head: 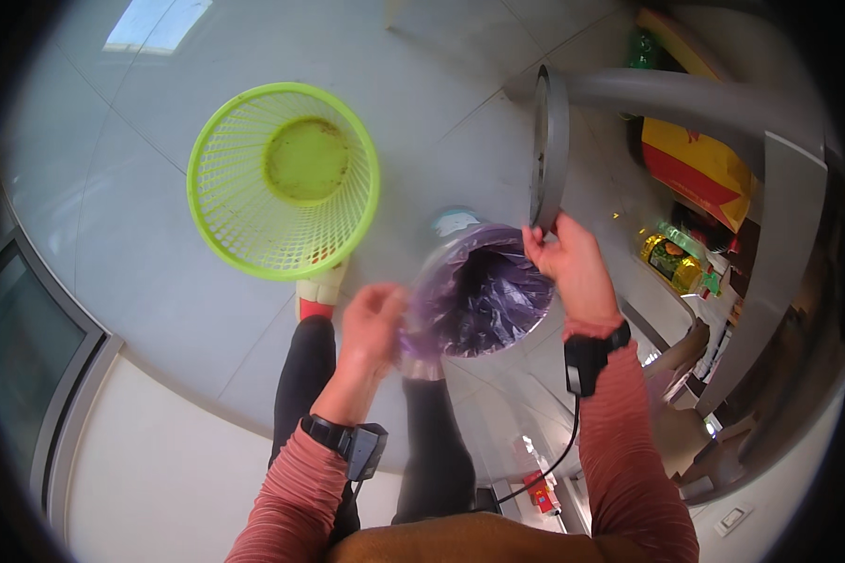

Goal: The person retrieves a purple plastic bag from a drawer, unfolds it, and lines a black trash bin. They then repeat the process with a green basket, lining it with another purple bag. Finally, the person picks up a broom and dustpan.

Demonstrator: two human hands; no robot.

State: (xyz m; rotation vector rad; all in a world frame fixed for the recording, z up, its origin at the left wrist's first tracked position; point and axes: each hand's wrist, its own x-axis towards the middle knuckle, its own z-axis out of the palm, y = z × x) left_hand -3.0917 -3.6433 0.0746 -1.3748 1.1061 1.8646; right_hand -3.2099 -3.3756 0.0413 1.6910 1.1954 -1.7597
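A purple plastic bag lines a round waste bin in front of my legs, its mouth facing up towards me. At the bag's left edge, my left hand has its fingers curled on the film; motion blurs this spot. My right hand grips the lower end of a grey ring, which stands on edge above the bin's right side. Part of the right hand also lies close to the bag's rim. Left of the bin stands a lime-green plastic mesh basket, with dark specks on its bottom.
Grey table legs rise on the right. Near them are a yellow and red bag, a bottle of yellow oil and a green bottle. A slippered foot is beside the basket. A grey-framed glass panel stands at left.
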